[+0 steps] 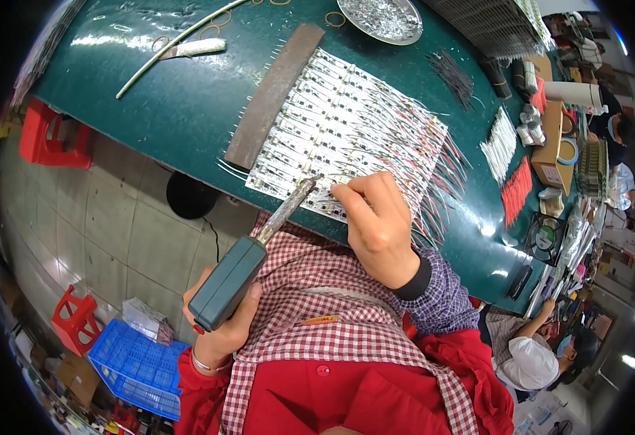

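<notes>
Left hand (234, 330): wrapped around the green handle of a soldering iron (230, 279), angled forward and rightward. Best steered lightly, without bearing down on the shaft.
Right hand (381, 232): low over the work, with fingers (346, 196) drawn narrow just beside the hot end. Perhaps pinching a fine lead; cannot tell at this size. Better to grip a little back from the heat, then hold motionless until set.
Iron tip (316, 178): over the near part of the sheet, close to the right fingers; contact too small to tell. Best laid against pad and lead together, briefly, then lifted cleanly.
Circuit sheet (317, 123): flat at the near edge of the green table (179, 94), under both hands, lined with rows of small dark components. Worth following row by row, without dragging the checked sleeve (440, 290) across joints.
Wires (451, 163): red and dark, fanning off the right side in a tangle. Sweep clear of the hot shaft.
Metal bar (274, 98): along the left edge, apparently as a weight. Check for firm seating.
Sorted bundles: red (517, 191), white (499, 145) and black (451, 76), beyond the sheet to the right.
Round dish (393, 43): at the far side, holding silvery scraps, well apart from the iron.
</notes>
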Available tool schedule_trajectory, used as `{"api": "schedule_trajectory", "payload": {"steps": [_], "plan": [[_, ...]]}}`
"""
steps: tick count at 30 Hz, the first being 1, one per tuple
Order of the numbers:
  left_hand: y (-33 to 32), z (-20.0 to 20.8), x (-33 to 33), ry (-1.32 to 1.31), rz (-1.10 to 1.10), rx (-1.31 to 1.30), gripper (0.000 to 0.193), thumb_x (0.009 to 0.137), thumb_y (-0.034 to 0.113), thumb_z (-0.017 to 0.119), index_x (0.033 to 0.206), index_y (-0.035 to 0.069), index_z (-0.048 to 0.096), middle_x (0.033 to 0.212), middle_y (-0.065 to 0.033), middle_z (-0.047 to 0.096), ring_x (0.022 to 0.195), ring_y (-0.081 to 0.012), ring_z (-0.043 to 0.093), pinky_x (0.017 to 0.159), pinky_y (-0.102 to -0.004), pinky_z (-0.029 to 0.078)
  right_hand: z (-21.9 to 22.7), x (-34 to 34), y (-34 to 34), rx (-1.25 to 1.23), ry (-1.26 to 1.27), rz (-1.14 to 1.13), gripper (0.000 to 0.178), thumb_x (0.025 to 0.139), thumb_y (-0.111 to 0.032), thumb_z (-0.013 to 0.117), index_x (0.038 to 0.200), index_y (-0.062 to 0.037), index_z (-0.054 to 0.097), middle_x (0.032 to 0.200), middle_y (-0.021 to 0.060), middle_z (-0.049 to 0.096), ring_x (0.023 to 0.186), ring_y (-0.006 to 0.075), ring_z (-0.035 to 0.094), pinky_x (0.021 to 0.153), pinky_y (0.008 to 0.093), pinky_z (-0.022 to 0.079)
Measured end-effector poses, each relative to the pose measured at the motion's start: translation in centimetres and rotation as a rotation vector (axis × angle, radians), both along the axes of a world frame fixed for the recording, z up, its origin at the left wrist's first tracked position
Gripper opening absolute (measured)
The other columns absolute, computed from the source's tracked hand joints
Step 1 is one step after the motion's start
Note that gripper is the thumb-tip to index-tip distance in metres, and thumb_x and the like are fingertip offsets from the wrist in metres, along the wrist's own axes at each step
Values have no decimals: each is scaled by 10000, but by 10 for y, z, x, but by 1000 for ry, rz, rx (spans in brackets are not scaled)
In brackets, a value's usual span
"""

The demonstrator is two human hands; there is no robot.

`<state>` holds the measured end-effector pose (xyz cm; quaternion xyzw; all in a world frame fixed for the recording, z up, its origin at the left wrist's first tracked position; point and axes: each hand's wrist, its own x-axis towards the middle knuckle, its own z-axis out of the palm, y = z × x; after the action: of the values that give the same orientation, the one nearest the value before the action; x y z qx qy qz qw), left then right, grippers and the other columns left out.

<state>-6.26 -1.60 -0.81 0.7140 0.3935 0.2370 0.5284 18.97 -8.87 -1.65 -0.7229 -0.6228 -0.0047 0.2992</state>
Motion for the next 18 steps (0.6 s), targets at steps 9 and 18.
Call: {"api": "schedule_trajectory", "payload": {"steps": [9, 18], "plan": [[-1, 4, -2, 22, -45, 15, 228, 791, 20, 758, 991, -70, 693, 885, -147, 694, 707, -198, 685, 608, -282, 519, 1, -4, -4, -59, 78, 10, 280, 692, 82, 650, 960, 1, 660, 873, 96, 571, 783, 258, 556, 626, 357, 475], [2, 10, 6, 38, -91, 114, 165, 775, 9, 748, 920, -46, 691, 866, -134, 685, 684, -221, 679, 603, -293, 516, 0, -5, -4, -85, 60, 9, 282, 687, 78, 620, 956, 1, 659, 874, 96, 560, 791, 260, 541, 624, 362, 470]]}}
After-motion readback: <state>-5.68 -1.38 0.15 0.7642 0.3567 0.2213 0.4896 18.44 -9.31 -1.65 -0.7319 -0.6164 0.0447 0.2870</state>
